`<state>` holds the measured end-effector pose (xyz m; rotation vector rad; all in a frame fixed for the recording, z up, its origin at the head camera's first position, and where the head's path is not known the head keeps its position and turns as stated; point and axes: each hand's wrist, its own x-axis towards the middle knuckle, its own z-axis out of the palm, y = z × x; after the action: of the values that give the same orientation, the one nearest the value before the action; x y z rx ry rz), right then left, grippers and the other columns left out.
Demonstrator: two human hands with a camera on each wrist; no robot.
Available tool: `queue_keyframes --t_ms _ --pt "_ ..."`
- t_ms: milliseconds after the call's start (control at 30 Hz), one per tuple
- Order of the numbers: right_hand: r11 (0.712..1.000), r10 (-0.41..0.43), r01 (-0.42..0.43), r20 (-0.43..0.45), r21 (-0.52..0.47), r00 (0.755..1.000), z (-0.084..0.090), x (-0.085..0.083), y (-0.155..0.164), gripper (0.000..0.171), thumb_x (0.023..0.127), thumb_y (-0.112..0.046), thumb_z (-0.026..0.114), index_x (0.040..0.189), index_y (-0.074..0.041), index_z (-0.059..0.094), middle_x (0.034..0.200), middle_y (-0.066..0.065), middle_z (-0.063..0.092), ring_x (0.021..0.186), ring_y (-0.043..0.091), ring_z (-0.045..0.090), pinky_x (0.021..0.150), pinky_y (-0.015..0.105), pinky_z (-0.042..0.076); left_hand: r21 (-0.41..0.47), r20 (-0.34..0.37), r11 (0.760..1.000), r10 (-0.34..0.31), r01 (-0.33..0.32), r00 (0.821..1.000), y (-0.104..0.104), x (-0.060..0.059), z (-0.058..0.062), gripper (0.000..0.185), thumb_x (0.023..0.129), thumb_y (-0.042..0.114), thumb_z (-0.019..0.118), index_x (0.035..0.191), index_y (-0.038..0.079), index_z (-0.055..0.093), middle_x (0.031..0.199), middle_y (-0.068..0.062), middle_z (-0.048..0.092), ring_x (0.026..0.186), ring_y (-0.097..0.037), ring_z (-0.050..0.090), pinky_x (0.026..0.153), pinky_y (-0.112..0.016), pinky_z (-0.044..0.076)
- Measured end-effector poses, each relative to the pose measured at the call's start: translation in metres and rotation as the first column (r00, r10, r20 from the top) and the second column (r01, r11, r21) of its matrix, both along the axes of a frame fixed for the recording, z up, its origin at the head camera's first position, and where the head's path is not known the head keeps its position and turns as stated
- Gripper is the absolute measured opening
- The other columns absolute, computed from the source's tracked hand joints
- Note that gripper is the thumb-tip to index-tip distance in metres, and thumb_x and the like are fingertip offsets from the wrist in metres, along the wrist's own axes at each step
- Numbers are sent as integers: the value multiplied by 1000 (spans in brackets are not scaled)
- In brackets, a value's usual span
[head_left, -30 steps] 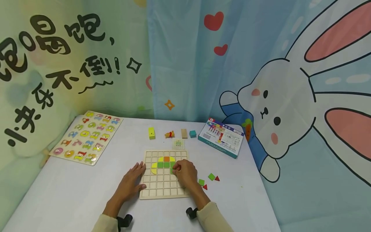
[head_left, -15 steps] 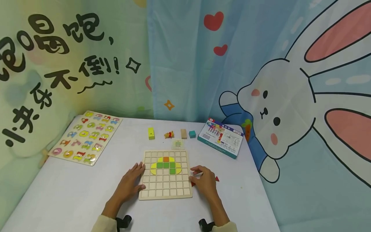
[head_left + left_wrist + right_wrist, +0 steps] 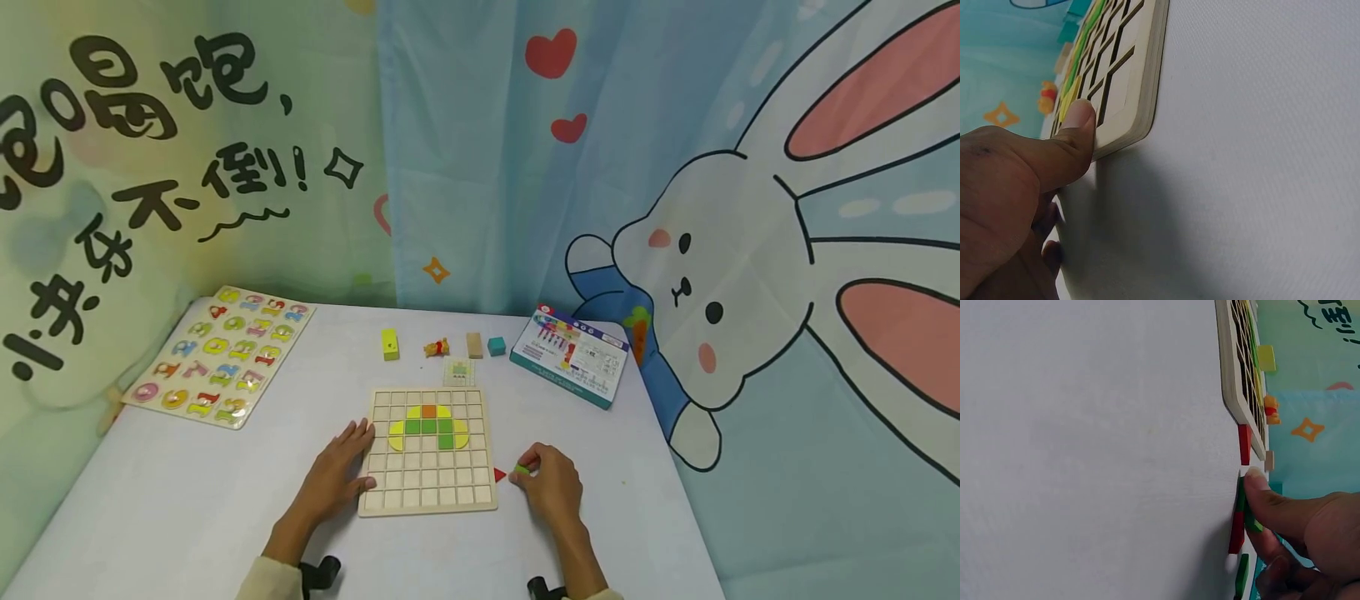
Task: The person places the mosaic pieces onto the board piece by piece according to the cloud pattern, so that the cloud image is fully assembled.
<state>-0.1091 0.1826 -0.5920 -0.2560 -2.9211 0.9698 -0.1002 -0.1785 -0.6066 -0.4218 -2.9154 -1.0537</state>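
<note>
A wooden grid board (image 3: 427, 487) lies on the white table, with yellow, green and orange tiles (image 3: 429, 427) set in its upper rows. My left hand (image 3: 358, 457) rests flat against the board's left edge, its thumb (image 3: 1075, 122) pressing on the rim of the board (image 3: 1147, 75). My right hand (image 3: 527, 468) is on the table just right of the board and pinches a green tile (image 3: 521, 471) between thumb and fingers. The green tile (image 3: 1241, 494) is still down at the table surface. A red triangle (image 3: 499, 475) lies between that hand and the board.
A number puzzle board (image 3: 221, 354) lies at the back left and a printed box (image 3: 570, 354) at the back right. A yellow block (image 3: 390, 343), a small figure (image 3: 437, 347), a wooden block (image 3: 475, 344), a teal cube (image 3: 497, 345) and a pattern card (image 3: 459, 372) sit behind the grid board. Curtains close off the back and right.
My right hand left the board's tiles, moved right and down to the loose pieces, and closed its fingers on a green tile. The left hand stayed put.
</note>
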Motion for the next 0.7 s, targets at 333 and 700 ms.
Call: queue_keyframes --t_ms 333,700 --pt "997 -8 2 -71 -78 997 11 -4 -21 19 80 -14 93 84 -23 76 69 -7 63 60 11 50 53 27 37 0 1 1000 4 -4 1000 0 0 0 89 82 9 88 158 -3 45 166 -23 43 158 -48 34 127 -65 30" --pt "961 75 -93 -78 -260 994 17 -22 -80 17 83 -18 92 84 -23 76 75 -7 72 62 7 55 56 24 40 2 -8 1000 6 -6 1000 0 2 0 89 82 9 88 158 -3 45 166 -23 43 158 -48 34 127 -65 31"
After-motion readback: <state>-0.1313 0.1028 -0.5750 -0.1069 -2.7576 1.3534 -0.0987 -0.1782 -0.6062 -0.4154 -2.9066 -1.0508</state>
